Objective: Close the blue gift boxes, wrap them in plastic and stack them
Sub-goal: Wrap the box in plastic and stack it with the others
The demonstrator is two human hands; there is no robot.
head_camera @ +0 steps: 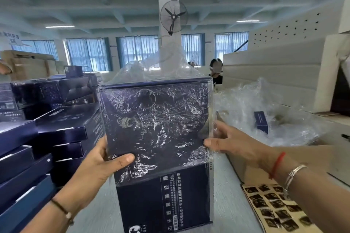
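Held blue gift box (pixel 161 138): white Chinese print in vertical columns on lower face, too small to read with confidence. Round white logo at bottom corner, illegible. Stacked boxes (pixel 62 125) at left: white print, blurred. Hanging sign (pixel 10 38) far left: characters, unreadable. Small blue box (pixel 261 122) among plastic: label illegible.

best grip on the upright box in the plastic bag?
Take the blue gift box by its two long side edges, one hand from each side, as the left hand and right hand do now. It stands tall, and the plastic bag is loose on top.
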